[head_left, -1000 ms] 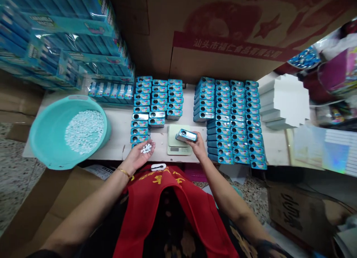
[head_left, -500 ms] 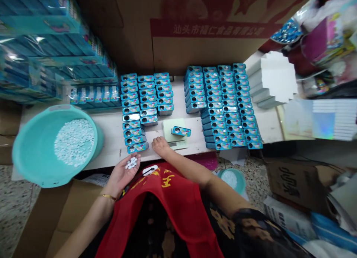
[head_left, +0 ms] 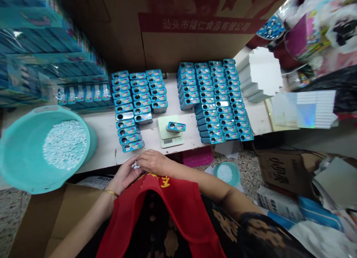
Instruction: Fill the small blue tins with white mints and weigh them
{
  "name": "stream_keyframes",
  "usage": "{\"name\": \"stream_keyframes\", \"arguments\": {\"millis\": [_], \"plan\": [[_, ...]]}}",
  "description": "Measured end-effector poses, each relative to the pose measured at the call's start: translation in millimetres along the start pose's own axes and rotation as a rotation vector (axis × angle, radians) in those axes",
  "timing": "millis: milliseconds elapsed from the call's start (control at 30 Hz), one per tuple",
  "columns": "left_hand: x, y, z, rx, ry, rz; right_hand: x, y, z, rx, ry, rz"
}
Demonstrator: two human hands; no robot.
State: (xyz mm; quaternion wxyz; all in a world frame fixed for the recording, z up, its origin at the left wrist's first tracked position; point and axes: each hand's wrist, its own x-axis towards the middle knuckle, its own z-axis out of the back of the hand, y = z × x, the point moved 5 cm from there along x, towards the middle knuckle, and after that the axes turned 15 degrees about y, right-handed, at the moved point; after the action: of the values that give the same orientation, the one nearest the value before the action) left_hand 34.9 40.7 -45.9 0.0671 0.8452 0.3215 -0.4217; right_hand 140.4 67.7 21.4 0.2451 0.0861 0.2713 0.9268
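Head view. Left hand (head_left: 124, 176) cupped at the near table edge, fingers curled, holding white pellets (head_left: 135, 165). Pellets sit in the hollow by the fingers, only a few visible past the right hand (head_left: 154, 162). Right hand reaches across to the left, knuckles up, fingers bent down at the pellets, hands about touching. Can't tell whether the right fingertips are pinching any; they're hidden.

Tin (head_left: 176, 127) is on the scale (head_left: 163, 124), toward its right side, label up, apart from both hands: far and right of the right fingers. Scale display faces near; reading not legible.

Scale stands between two tin blocks: left block (head_left: 128, 116), its nearest tin just beyond the hands, and right block (head_left: 217, 105), bigger. Tub (head_left: 22, 142) at left, well apart from the hands, more pellets inside.
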Motion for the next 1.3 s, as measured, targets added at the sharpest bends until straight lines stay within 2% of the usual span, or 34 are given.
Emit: {"name": "stream_keyframes", "arguments": {"millis": [100,200,267,367,433,500,533,600,667,767,867,1000,1100,1167,1300], "plan": [[0.9,3.6,1.3,-0.005,0.005,0.016,-35.3,-21.8,24.8,0.045,-0.213,-0.135],[2.5,3.8,1.5,-0.004,-0.007,0.003,-71.5,-60.6,51.2,0.09,-0.438,-0.347],[4.3,3.7,-0.8,-0.013,-0.013,-0.004,-84.5,-86.9,61.0,0.08,-0.472,-0.45],[7.2,3.5,-6.5,-0.027,-0.004,-0.014,-88.7,-111.2,64.2,0.028,-0.405,-0.531],[8.7,3.4,-10.4,-0.032,0.004,-0.03,-88.0,-110.0,63.4,-0.014,-0.396,-0.577],[10.0,5.1,-15.3,-0.029,0.029,-0.026,-80.7,-92.8,58.9,-0.025,-0.373,-0.542],[10.6,6.6,-18.4,-0.024,0.052,-0.019,-72.9,-79.3,53.8,-0.018,-0.317,-0.471],[11.4,9.8,-25.1,-0.009,0.102,-0.009,-53.0,-49.4,37.5,-0.018,-0.122,-0.286],[11.0,12.5,-30.2,0.007,0.13,-0.014,-36.7,-29.5,19.9,-0.06,0.064,-0.218],[8.7,16.2,-32.2,0.031,0.128,0.003,-25.4,-23.4,3.7,-0.079,0.189,-0.264],[6.1,17.4,-30.6,0.068,0.128,0.025,-24.4,-23.5,-1.1,-0.073,0.202,-0.244],[3.9,16.7,-31.2,0.106,0.157,0.05,-27.4,-21.7,1.6,-0.105,0.148,-0.235],[2.1,14.7,-32.9,0.113,0.134,0.055,-36.2,-25.1,11.8,-0.088,0.074,-0.245],[1.0,13.4,-32.9,0.141,0.102,0.064,-49.9,-36.2,28.7,-0.018,-0.066,-0.293],[0.8,11.9,-30.7,0.168,0.082,0.073,-88.4,-75.6,71.7,0.133,-0.416,-0.467]]}}
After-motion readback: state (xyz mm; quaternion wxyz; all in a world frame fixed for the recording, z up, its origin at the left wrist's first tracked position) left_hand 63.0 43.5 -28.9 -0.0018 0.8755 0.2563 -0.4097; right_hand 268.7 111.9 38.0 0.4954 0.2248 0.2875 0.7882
